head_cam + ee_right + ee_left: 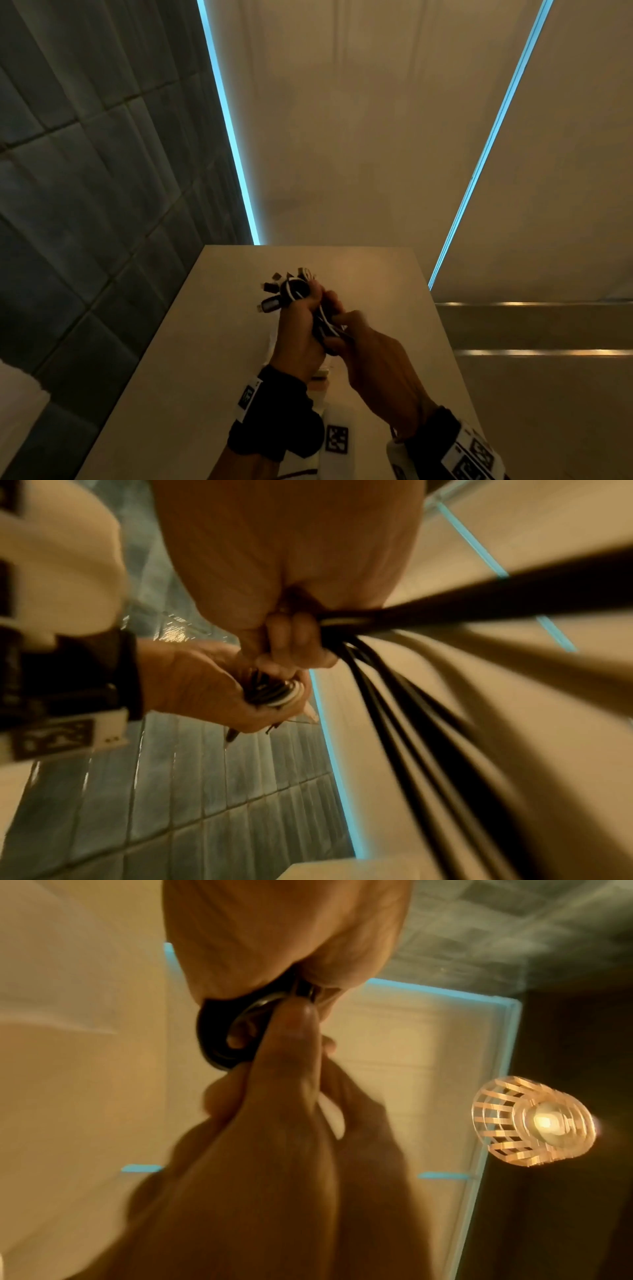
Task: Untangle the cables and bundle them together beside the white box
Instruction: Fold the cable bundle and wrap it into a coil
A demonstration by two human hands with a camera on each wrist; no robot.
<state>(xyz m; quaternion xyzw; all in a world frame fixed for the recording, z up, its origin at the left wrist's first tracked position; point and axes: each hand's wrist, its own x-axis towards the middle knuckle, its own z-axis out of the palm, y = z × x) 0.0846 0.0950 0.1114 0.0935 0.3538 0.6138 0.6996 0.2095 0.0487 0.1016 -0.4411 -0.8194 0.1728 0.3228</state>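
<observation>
Cable bundle [301,301] held above the table [191,342], long axis running away from the wearer, plugs fanned at far end. Left hand [298,337] clenched round it; right hand [373,356] pinching near strands. Beyond table: beige wall [342,137], blue light strips [226,116].

- The head view looks forward and down from above the table [394,274], tilted enough that the wall fills the frame from 9 through 12 to 3 o'clock; both hands sit low at 6 o'clock, at middling range.
- The left wrist view sits right against the left hand [274,934] and faces upward, with a pendant lamp [534,1121] at 3 o'clock.
- The right wrist view sits close behind the right hand [291,561], facing up past the tiled wall [205,791] at 7 o'clock.
- All three share the two hands meeting on the cables [294,291].
</observation>
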